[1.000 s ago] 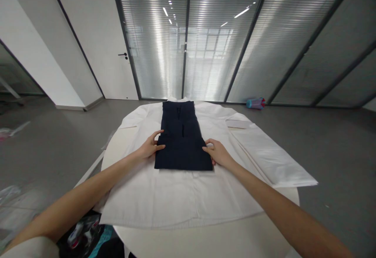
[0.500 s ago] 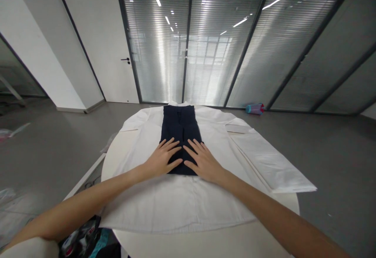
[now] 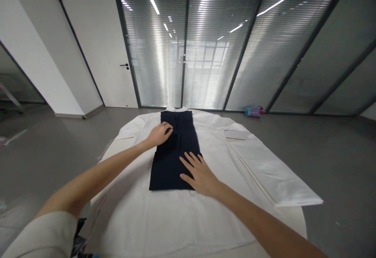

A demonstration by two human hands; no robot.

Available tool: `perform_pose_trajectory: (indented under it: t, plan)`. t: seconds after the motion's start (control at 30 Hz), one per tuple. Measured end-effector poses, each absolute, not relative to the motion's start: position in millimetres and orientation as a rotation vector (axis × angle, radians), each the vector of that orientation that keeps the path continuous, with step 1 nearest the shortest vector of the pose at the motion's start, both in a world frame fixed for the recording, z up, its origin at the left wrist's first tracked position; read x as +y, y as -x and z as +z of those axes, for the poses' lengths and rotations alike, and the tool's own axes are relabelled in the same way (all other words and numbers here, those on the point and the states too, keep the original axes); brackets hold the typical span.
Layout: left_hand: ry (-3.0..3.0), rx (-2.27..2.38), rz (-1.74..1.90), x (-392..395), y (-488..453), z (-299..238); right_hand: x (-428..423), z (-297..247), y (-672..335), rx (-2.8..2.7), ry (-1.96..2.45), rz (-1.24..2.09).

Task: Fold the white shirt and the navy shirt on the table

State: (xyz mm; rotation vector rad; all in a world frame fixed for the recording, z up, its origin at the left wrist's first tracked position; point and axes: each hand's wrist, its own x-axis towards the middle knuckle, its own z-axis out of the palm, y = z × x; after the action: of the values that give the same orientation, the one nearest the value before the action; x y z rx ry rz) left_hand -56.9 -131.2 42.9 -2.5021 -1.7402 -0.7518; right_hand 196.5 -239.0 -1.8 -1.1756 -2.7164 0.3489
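Note:
A folded navy garment (image 3: pixel 173 171), apparently trousers, lies lengthwise on a white long-sleeved shirt (image 3: pixel 164 218) that is spread out flat. My right hand (image 3: pixel 202 175) rests on the garment's lower right part, palm down, with fingers spread. Higher up, my left hand (image 3: pixel 160 133) hovers at the garment's left edge, its fingers bent and the thumb a little apart from them. Nothing shows in its grasp. The shirt's collar (image 3: pixel 174 109) sticks out past the far end of the navy cloth.
Under the shirt is a round white table (image 3: pixel 298 217); the shirt's right sleeve (image 3: pixel 282 175) hangs past its edge. Dark items (image 3: pixel 78 238) sit below at the lower left. A blue and red bundle (image 3: pixel 254 111) lies on the floor by the glass wall (image 3: pixel 205 66).
My left hand has moved away and up from the garment's lower part to its upper left edge, its fingers curling. My right hand stays on the cloth. The view has shifted slightly.

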Motion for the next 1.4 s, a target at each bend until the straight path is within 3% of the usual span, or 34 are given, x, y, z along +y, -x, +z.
perform_pose_trajectory:
  t: [0.23,0.57,0.83,0.97,1.2,1.4]
  plan:
    - [2.295,-1.925,-0.617,10.6,45.3,40.4,-239.8,-0.5,-198.6,-2.68,1.171,0.413]
    - [2.298,-1.95,-0.485,66.7,21.4,-0.4,-239.6,2.7,-200.0,-2.652,1.168,0.525]
    - [2.167,-1.861,-0.56,47.8,12.4,14.4,-240.7,2.1,-203.4,-2.596,1.129,0.611]
    - [2.13,-1.753,-0.567,23.9,10.6,38.0,-227.5,1.6,-205.9,-2.223,1.113,0.628]
    - [2.172,-1.57,-0.513,-39.8,12.0,59.8,-121.9,43.0,-202.4,-1.191,1.291,1.319]
    - [2.389,-1.282,-0.377,-96.3,-6.1,45.5,-62.1,36.6,-182.0,-0.917,1.261,1.41]
